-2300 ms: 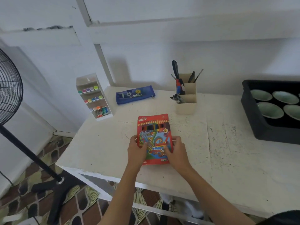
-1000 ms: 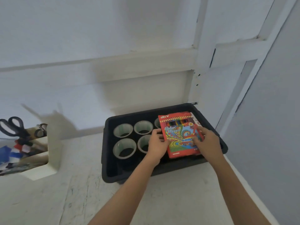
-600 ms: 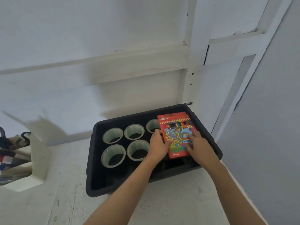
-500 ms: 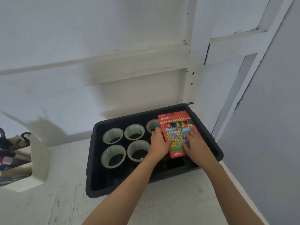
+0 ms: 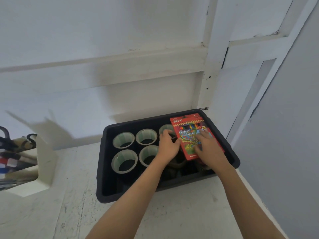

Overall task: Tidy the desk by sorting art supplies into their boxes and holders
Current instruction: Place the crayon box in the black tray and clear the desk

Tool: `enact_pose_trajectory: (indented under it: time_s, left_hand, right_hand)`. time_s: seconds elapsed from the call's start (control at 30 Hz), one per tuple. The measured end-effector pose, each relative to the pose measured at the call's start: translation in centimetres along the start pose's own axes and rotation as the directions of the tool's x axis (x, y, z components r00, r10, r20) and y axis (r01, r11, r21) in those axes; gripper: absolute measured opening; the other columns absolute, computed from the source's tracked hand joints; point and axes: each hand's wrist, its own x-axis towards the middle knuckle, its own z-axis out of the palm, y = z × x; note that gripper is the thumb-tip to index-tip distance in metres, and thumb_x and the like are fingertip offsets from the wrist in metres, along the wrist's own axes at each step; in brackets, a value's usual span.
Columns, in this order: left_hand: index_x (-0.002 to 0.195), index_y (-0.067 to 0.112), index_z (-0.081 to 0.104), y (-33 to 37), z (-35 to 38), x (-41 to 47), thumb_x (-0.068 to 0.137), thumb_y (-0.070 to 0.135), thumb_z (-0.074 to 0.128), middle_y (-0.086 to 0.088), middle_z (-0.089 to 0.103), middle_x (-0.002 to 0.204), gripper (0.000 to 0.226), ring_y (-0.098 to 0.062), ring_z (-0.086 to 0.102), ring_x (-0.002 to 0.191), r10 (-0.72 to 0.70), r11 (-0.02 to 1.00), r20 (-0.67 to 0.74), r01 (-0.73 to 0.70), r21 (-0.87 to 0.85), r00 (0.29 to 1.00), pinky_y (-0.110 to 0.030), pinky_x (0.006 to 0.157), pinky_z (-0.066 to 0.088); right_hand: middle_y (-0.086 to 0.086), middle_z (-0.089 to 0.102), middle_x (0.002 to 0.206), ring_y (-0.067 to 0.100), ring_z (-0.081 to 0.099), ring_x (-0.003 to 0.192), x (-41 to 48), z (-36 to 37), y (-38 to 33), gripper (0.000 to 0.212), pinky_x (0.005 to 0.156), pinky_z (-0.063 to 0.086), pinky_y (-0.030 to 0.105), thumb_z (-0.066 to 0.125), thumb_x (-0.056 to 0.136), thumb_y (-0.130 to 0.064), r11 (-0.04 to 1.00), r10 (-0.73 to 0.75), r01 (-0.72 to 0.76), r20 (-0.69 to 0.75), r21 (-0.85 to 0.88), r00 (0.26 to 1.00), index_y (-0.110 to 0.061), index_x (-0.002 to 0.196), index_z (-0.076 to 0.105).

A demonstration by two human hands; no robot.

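A red colour pencil box lies flat at the right end of the black bin, partly over one roll of tape. My left hand holds the box's left edge, thumb against it and fingers curled. My right hand rests on top of the box with its fingers spread and straight. Several rolls of clear tape stand in the bin's left half.
A cream desk holder with scissors and pens stands at the left edge of view. The white desk ends at a grey wall just right of the bin. A white panelled wall runs behind.
I carried the pencil box from the desk's middle to the black bin and lowered it into the right end. My right hand shifted from its right edge onto its top.
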Motion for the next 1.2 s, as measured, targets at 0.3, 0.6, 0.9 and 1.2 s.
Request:
enact_pose_trajectory:
  time_s: [0.3, 0.6, 0.9, 1.2]
  left_hand:
    - [0.095, 0.022, 0.062, -2.8, -14.5, -7.1, 0.086, -0.001, 0.056, 0.008, 0.062, 0.098, 0.025, -0.003, 0.058, 0.086, 0.136, 0.969, -0.499, -0.22, -0.114, 0.856, -0.005, 0.068, 0.043]
    - [0.084, 0.018, 0.063, -15.7, -33.3, -16.8, 0.084, -0.008, 0.055, 0.004, 0.064, 0.091, 0.028, -0.007, 0.058, 0.083, -0.01, 0.998, -0.831, -0.044, -0.041, 0.556, -0.01, 0.068, 0.045]
    - [0.087, 0.018, 0.064, -28.5, -47.6, -21.9, 0.082, -0.009, 0.054, 0.001, 0.059, 0.098, 0.029, -0.004, 0.055, 0.078, -0.162, 0.972, -0.837, 0.23, -0.044, 0.524, -0.015, 0.074, 0.045]
    - [0.132, 0.015, 0.046, -36.3, -56.3, -21.0, 0.089, 0.007, 0.058, -0.005, 0.037, 0.14, 0.045, -0.021, 0.038, 0.13, -0.315, 0.867, -0.569, 0.475, 0.154, 0.759, -0.029, 0.107, 0.032]
  right_hand:
    - [0.0, 0.049, 0.138, 0.015, 0.033, 0.137, -4.0, 3.9, -12.2, 0.028, 0.102, 0.02, 0.01, 0.057, 0.091, -0.013, 0.918, -0.351, 0.358, -0.071, 0.17, 0.934, -0.011, 0.118, 0.063]
    - [0.001, 0.062, 0.121, 0.01, 0.05, 0.122, -9.2, 15.5, -30.8, 0.018, 0.097, 0.021, 0.0, 0.057, 0.091, -0.007, 0.761, -0.57, 0.524, 0.01, 0.382, 0.821, -0.012, 0.102, 0.071]
    - [0.001, 0.061, 0.12, 0.009, 0.055, 0.108, -12.7, 27.8, -44.3, 0.021, 0.087, 0.026, -0.002, 0.056, 0.092, -0.011, 0.737, -0.65, 0.511, 0.257, 0.442, 0.716, -0.016, 0.107, 0.069]
    - [0.005, 0.003, 0.157, 0.02, 0.002, 0.145, -9.1, 36.8, -53.3, 0.056, 0.113, 0.017, 0.028, 0.049, 0.093, -0.009, 0.753, -0.658, 0.574, 0.349, 0.323, 0.667, -0.018, 0.144, 0.029]
